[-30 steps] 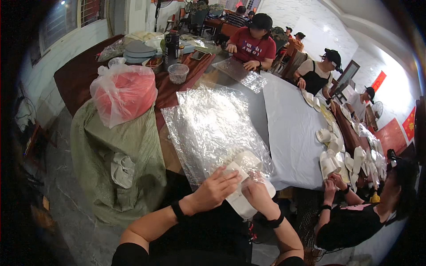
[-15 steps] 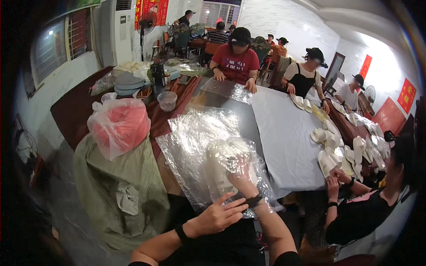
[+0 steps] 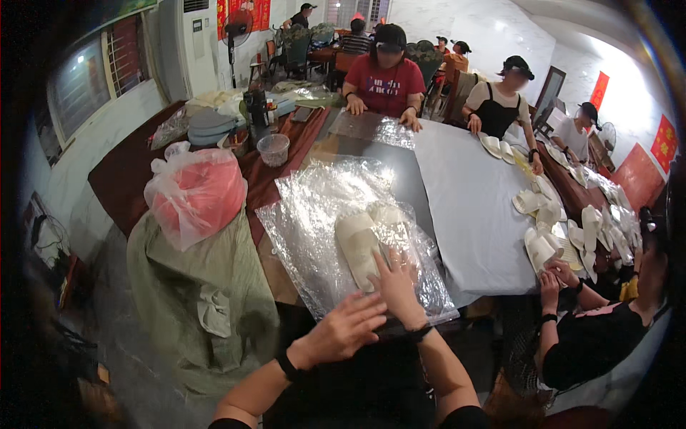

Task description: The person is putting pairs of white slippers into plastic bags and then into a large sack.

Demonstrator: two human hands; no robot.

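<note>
A pair of white slippers [image 3: 366, 242] lies inside a clear plastic bag on top of a stack of clear bags [image 3: 343, 229] at the table's near edge. My right hand [image 3: 395, 284] rests flat on the bagged slippers, fingers spread. My left hand [image 3: 348, 327] hovers open just below the stack's near edge, holding nothing. Both wrists wear dark bands.
A grey sheet [image 3: 468, 207] covers the table's right half, with several white slippers [image 3: 564, 229] along its right side. Other people sit around the table. A red-filled plastic bag [image 3: 194, 194] sits on a green sack [image 3: 200, 300] at the left.
The bagged slippers have gone from held up in both hands to lying flat on the bag stack. My left hand has let go and drawn back.
</note>
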